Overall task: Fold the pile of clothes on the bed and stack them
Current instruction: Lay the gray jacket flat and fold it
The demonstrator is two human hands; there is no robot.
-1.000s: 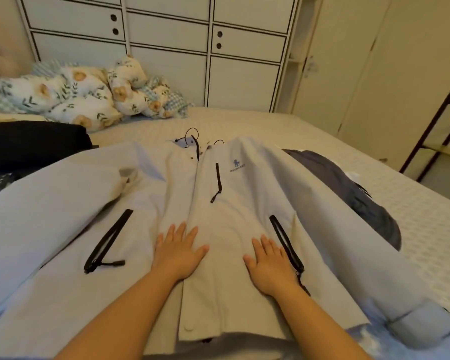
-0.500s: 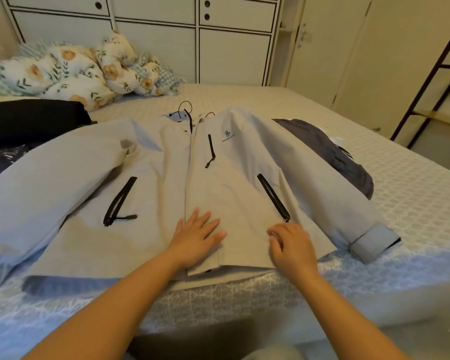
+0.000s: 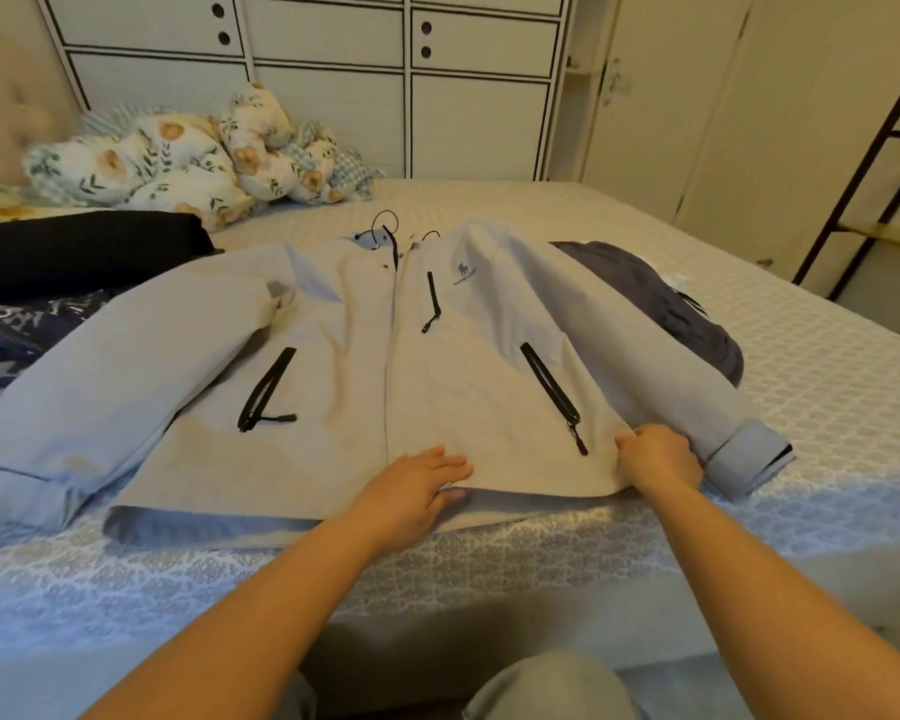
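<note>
A pale grey jacket [image 3: 333, 356] with black zips lies front-up and spread out on the bed [image 3: 827, 407], sleeves out to both sides. My left hand [image 3: 411, 491] holds the bottom hem near the centre opening, fingers flat on top and thumb tucked under the edge. My right hand [image 3: 658, 457] grips the hem at the jacket's right corner, fingers curled into the fabric beside the rolled cuff. A dark grey garment [image 3: 687, 314] lies partly under the right sleeve. A black garment [image 3: 84, 246] and a dark patterned one [image 3: 11, 330] lie at the left.
Floral bedding [image 3: 178, 158] is bunched at the head of the bed, in front of white cabinet doors [image 3: 333, 85]. A dark metal frame [image 3: 879, 148] stands at the right. The bed's near edge runs just in front of my knees.
Both hands slid down the jacket front to its bottom hem. The right hand went from lying flat to gripping the right corner. The view pulled back from the bed.
</note>
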